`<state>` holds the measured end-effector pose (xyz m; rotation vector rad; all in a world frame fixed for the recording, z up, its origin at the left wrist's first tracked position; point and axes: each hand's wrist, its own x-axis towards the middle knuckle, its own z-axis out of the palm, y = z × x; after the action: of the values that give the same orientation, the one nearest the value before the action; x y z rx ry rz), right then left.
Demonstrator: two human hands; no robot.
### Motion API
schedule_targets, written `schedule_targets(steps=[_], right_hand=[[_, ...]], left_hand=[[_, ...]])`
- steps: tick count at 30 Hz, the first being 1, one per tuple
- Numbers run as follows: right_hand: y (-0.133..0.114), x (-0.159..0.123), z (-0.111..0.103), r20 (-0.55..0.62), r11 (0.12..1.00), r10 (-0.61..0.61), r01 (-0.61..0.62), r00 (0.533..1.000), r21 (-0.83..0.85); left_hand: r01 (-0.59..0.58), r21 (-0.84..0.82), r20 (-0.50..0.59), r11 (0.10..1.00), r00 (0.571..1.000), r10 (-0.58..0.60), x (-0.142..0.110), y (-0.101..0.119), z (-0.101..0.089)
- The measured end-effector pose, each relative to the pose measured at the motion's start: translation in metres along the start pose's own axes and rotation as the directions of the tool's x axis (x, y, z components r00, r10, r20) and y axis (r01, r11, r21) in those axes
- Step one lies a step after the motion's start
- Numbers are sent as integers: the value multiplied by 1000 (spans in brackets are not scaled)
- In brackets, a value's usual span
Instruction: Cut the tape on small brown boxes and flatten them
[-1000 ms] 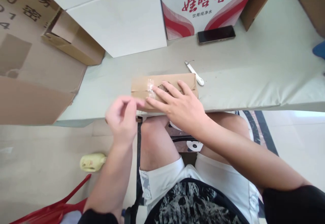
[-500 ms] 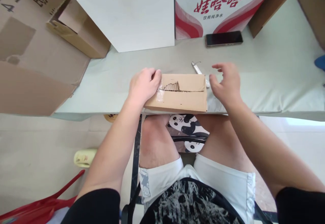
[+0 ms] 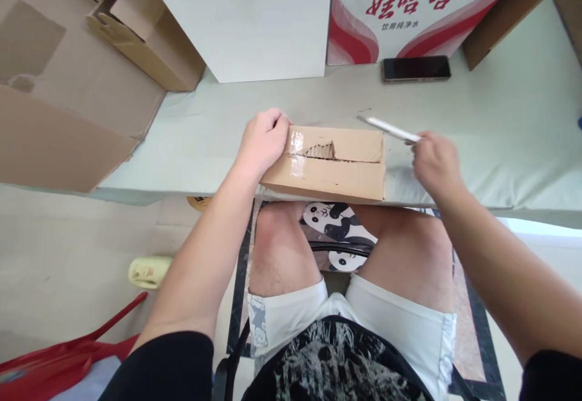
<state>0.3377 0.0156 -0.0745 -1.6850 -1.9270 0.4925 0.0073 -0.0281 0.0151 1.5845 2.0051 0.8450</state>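
A small brown cardboard box (image 3: 350, 178) lies at the near edge of the cloth-covered table. Its top has a torn patch beside the seam and a strip of clear tape near the left end. My left hand (image 3: 267, 137) is closed over the box's far left corner, its fingertips partly hidden behind it. To the right of the box, my right hand (image 3: 437, 162) grips a slim white utility knife (image 3: 393, 128). The knife's tip points left, just beyond the box's far right part and apart from it.
Against the back stand a white box (image 3: 254, 25) and a red-and-white water carton (image 3: 354, 31), with a phone (image 3: 416, 68) before the carton. Large brown cartons (image 3: 82, 110) fill the left side. A brown cardboard panel (image 3: 504, 19) leans at the right.
My right hand has picked the utility knife up from the table and moved right with it. My left hand stays on the box. The view has shifted slightly.
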Motion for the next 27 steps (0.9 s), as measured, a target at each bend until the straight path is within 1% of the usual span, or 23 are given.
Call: schedule_targets(steps=[2,3,4,5,6,7,8,10,12,14,16,19,22,27], right_hand=[[-12,-7,-18,-115,990,30,-13,993,143],[-23,-13,-28,-227,947,76,1,971,321],[-36,-21,-38,-302,879,95,63,948,472],[-51,-31,-48,-325,835,78,117,942,538],[-66,-40,-57,-310,832,58,126,949,540],[-79,-49,-65,-320,864,48,122,946,489],[-92,-57,-70,-301,900,19,115,953,421],[-112,-68,-75,-287,930,-87,181,954,319],[-124,-72,-72,-215,929,-169,228,962,292],[-132,-72,-65,-139,924,-224,255,965,284],[-138,-70,-57,-99,925,-265,282,959,254],[-144,-68,-48,-94,920,-308,322,947,225],[-148,-66,-44,-79,909,-341,350,937,225],[-152,-65,-42,-62,925,-333,338,941,171]], left_hand=[[-17,-35,-5,999,1000,17,0,-1,2],[-24,-40,-6,999,1000,23,-1,0,2],[-25,-39,-3,999,1000,25,-1,0,2],[-22,-35,7,999,1000,22,-1,1,1],[-16,-29,16,999,1000,16,-1,2,1],[-8,-20,22,1000,1000,9,-2,4,0],[-1,-7,29,1000,1000,1,-2,5,0],[18,32,32,999,999,-19,-2,7,0],[34,44,33,998,999,-35,-3,9,0],[34,6,22,999,999,-34,-4,10,0],[30,-47,8,998,1000,-30,-4,11,0],[33,-76,5,997,999,-33,-4,13,0],[34,-73,9,997,999,-34,-5,14,0],[32,-47,9,998,999,-31,-5,14,-1]])
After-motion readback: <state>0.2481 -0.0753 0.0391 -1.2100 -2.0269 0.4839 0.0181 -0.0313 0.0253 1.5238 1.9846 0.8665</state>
